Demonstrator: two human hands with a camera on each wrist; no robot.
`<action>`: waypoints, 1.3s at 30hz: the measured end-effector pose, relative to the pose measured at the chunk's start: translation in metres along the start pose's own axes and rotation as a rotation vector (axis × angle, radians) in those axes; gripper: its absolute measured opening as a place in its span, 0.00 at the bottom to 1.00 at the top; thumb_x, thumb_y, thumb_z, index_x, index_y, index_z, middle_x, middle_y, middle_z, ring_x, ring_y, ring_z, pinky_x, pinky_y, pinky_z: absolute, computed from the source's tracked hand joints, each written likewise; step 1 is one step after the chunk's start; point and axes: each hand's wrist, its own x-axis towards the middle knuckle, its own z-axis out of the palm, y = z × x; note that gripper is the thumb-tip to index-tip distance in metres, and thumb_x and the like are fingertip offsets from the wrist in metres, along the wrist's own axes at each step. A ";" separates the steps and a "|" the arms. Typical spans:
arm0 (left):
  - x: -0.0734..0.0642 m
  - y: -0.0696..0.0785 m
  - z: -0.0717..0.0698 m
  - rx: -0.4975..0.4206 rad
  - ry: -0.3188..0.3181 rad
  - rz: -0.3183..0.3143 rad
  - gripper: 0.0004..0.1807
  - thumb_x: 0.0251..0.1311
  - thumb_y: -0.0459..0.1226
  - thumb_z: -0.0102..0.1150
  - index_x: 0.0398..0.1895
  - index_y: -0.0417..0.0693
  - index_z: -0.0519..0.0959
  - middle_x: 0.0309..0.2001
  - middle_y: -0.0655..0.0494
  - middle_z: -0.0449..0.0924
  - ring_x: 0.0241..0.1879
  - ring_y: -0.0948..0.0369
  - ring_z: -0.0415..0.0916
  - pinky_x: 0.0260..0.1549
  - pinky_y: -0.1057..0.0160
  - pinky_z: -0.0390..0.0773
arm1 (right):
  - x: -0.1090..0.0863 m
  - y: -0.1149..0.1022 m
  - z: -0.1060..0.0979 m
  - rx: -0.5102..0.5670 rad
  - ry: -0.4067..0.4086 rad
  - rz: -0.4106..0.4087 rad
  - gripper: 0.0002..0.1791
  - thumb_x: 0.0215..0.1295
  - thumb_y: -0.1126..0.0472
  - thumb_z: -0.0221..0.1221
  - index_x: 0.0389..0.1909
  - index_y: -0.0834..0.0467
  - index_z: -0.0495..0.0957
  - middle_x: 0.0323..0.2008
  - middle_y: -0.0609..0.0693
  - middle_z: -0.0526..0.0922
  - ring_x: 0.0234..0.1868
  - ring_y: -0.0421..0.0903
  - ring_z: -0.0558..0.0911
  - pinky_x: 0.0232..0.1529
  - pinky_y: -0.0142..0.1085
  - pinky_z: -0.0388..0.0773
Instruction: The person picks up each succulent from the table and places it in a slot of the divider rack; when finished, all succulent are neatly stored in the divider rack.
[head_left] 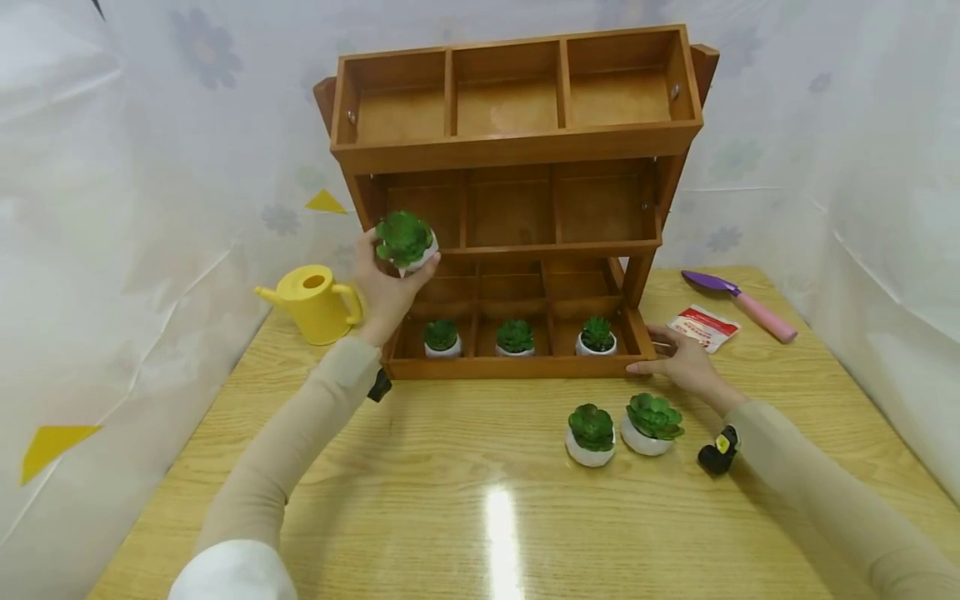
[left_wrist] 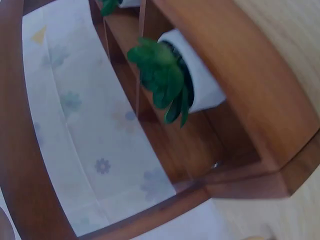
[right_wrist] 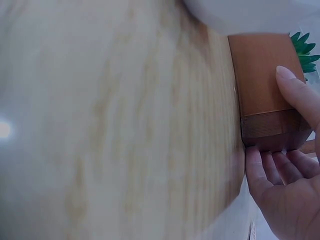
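In the head view my left hand (head_left: 386,287) grips a potted succulent (head_left: 405,239) by its white pot, in front of the left end of the middle tier of a wooden plant stand (head_left: 517,146). My right hand (head_left: 684,363) holds the lower right front corner of the stand. The right wrist view shows the thumb on the front board (right_wrist: 265,75) and the fingers against the end. Each bottom-tier compartment along the front holds one small succulent: left (head_left: 441,337), middle (head_left: 515,337) and right (head_left: 597,336). The left wrist view shows the left-compartment plant (left_wrist: 162,75); the held pot is out of that view.
Two more potted succulents, one (head_left: 590,435) beside the other (head_left: 651,425), stand on the table (head_left: 420,500) before the right hand. A yellow watering can (head_left: 315,308) is left of the stand. On the right lie a red-and-white packet (head_left: 703,327) and a purple trowel with pink handle (head_left: 761,317).
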 end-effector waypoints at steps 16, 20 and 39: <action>0.034 -0.049 0.008 0.135 0.053 -0.008 0.38 0.38 0.41 0.79 0.54 0.36 0.72 0.51 0.43 0.74 0.53 0.55 0.72 0.51 0.59 0.76 | 0.003 0.003 0.000 0.011 -0.011 -0.002 0.50 0.56 0.51 0.69 0.73 0.62 0.53 0.70 0.66 0.60 0.67 0.66 0.65 0.60 0.56 0.69; 0.039 -0.051 0.008 0.146 0.030 -0.008 0.38 0.40 0.40 0.78 0.55 0.34 0.71 0.51 0.42 0.75 0.52 0.53 0.74 0.50 0.59 0.76 | 0.004 0.003 0.000 0.008 -0.010 -0.008 0.50 0.56 0.50 0.68 0.73 0.62 0.53 0.69 0.66 0.60 0.67 0.66 0.65 0.61 0.56 0.68; 0.054 -0.040 0.005 0.437 -0.234 -0.256 0.40 0.43 0.48 0.74 0.57 0.39 0.69 0.53 0.41 0.76 0.55 0.47 0.72 0.56 0.50 0.71 | 0.003 0.009 0.002 0.016 0.013 -0.014 0.49 0.56 0.50 0.69 0.73 0.61 0.55 0.69 0.65 0.61 0.66 0.65 0.65 0.60 0.55 0.69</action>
